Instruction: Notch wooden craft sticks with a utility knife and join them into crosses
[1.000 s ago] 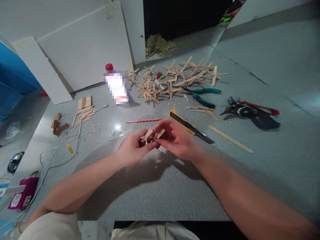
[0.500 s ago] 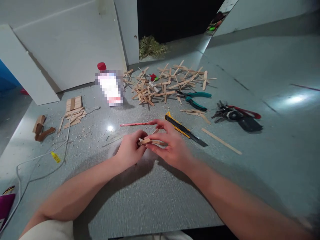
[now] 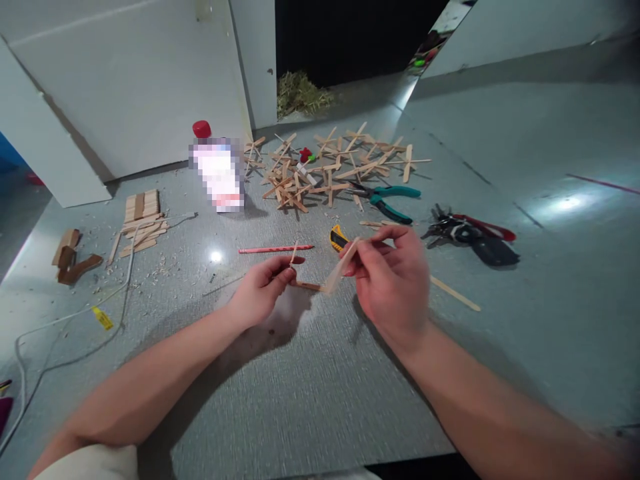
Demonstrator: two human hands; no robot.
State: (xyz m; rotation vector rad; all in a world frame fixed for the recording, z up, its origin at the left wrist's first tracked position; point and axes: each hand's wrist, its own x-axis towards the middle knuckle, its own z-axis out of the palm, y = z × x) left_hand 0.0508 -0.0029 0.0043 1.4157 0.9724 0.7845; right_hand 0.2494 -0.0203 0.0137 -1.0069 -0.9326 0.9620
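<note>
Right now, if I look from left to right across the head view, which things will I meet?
Brown scrap → stick bundle → red cap → left hand → right hand → keys.

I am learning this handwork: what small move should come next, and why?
I would perhaps steady the flat, pale wooden stick in the right hand near the slim, tan wooden stick in the left hand, because the pale one looks blurred and whether their near ends touch cannot be told.

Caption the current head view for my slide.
Wooden sticks held in the left hand and the right hand, with a red pencil and green-handled pliers beyond.
</note>
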